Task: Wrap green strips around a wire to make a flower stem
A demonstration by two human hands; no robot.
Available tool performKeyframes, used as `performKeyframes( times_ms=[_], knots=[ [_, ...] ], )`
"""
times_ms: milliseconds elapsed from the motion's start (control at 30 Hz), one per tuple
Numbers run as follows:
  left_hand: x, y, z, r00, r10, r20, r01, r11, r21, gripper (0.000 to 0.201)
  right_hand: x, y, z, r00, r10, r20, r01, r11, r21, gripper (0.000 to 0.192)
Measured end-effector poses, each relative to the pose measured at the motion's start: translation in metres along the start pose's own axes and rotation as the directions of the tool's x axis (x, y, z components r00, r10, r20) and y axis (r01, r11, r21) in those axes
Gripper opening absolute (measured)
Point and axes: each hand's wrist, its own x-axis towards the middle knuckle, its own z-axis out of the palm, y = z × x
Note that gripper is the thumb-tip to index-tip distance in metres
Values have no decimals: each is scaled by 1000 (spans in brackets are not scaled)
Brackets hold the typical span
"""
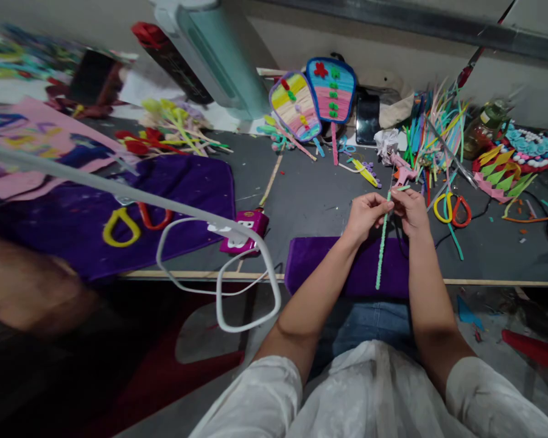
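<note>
Over the table's front edge I hold a long mint-green pipe cleaner (pixel 382 252), tightly coiled along its length, hanging down nearly upright. My left hand (pixel 366 214) pinches it near the top between thumb and fingertips. Beside it, almost touching, my right hand (pixel 411 210) is closed with its fingertips at the strand's upper end, where a short green tip sticks out. A folded purple cloth (pixel 347 261) lies beneath my wrists. Just beyond my fingers is a pink object (pixel 402 171) whose kind I cannot make out.
Scissors (pixel 442 210) with yellow and red handles lie to my right, before a heap of pipe cleaners (pixel 438 131). Two fan-shaped crafts (pixel 332 91) lean at the back. At left are a pink-purple box (pixel 244 230), a white curved frame (pixel 274 292) and another person's blurred arm (pixel 36 286).
</note>
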Motion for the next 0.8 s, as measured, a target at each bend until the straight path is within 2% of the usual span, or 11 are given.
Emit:
performKeyframes(
  times_ms=[100,233,333,433,533,633,700,800],
  knots=[
    [0,0,-1,998,-33,61,37,996,-75,38,0,-1,-1,998,18,60,-20,999,43,21],
    [0,2,-3,976,-125,176,154,974,-164,39,-3,-3,-1,991,38,128,-49,995,85,21],
    [-1,2,-3,951,-202,236,249,949,-191,41,-3,-2,0,994,25,108,-32,998,62,20],
    [0,1,-1,962,-218,165,241,961,-137,42,-1,2,1,999,-33,-3,33,999,-26,18],
    [1,-2,2,991,-128,36,127,992,14,40,1,4,4,984,-149,-100,136,984,-119,15],
    [1,-5,4,998,-44,-37,49,989,137,38,2,4,6,971,-215,-105,197,967,-161,13],
    [2,-6,3,998,-30,-52,37,989,143,37,1,3,6,980,-176,-88,163,977,-139,14],
    [1,-4,2,998,-57,-26,59,996,68,37,-1,0,4,998,-52,-47,49,997,-59,16]
  ],
)
